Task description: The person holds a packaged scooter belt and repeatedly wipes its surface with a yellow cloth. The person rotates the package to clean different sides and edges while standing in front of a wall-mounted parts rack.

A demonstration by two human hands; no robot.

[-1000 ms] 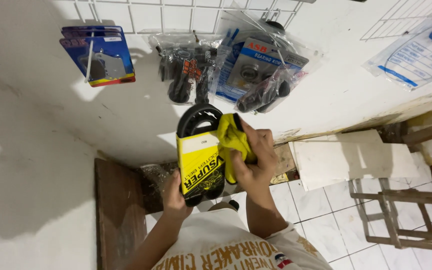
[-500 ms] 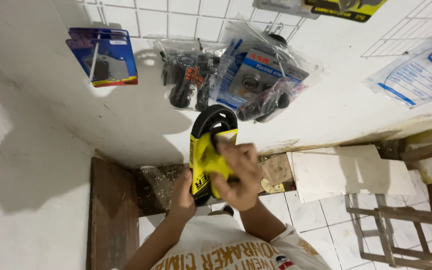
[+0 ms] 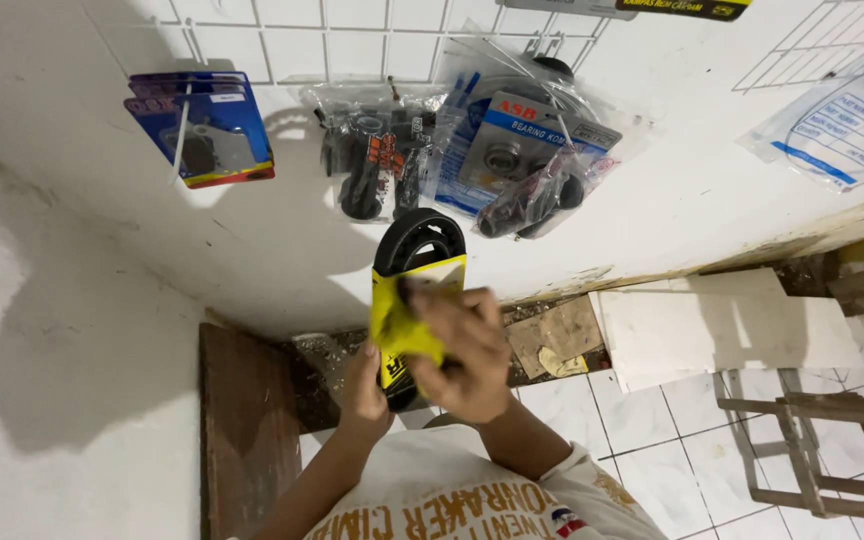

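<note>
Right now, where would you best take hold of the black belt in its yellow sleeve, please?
Probably by the bare black loop sticking out above the yellow sleeve, coming from the wall side: that curved end is the only part free. The left hand holds the lower end and the right hand presses a yellow cloth on the middle.

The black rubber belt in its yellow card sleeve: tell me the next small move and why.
Probably lift the black rubber belt in its yellow card sleeve toward the white wire grid. Both the left hand and right hand hold it just below the hanging clear parts packets, short of the grid.
</note>
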